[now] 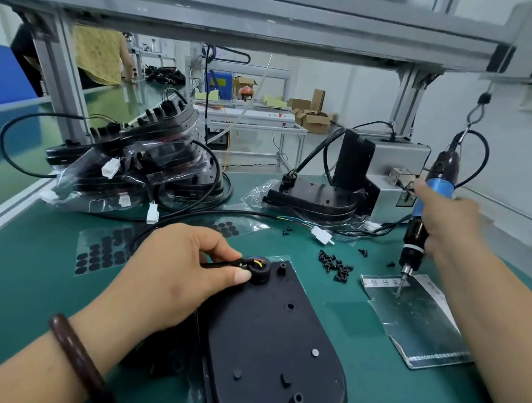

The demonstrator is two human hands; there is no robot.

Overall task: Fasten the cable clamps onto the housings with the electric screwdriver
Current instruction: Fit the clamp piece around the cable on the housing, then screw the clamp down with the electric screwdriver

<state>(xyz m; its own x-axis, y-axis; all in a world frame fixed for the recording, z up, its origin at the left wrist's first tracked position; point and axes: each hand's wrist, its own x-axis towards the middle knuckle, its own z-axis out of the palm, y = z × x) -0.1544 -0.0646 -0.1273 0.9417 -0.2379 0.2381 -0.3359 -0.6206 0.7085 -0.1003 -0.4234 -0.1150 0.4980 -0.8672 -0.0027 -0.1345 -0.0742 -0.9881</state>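
1. Housing (268, 342) lies flat on the green tabletop (45, 311), centre and close to the person. Its long axis runs near-to-far, with the broad rounded end toward the person and the squarer end away.
2. Cable clamp (259, 269) sits at the housing's far left corner with coloured wires visible in it. The black cable (218, 263) exits to the left.
3. Left hand (181, 270): fingers (239, 277) curled, pinching the cable right at the clamp. Brown bracelet (77, 362) on the wrist.
4. Right hand (449, 229) is wrapped round the electric screwdriver (418, 231), well right of the housing.
5. Screwdriver is tilted, its long axis running upper right to lower left, bit pointing down. The tip is at a shiny foil bag (424, 322) lying on the tabletop; cannot tell if it touches.
6. Loose black screws (337, 265) lie between the housing and the bag.
7. Far left: a stack of bagged housings (136, 166) with cables. Far right: another housing (315, 198) beside a grey box (397, 167).
8. A sheet of black round pads (101, 253) lies left of the left hand.
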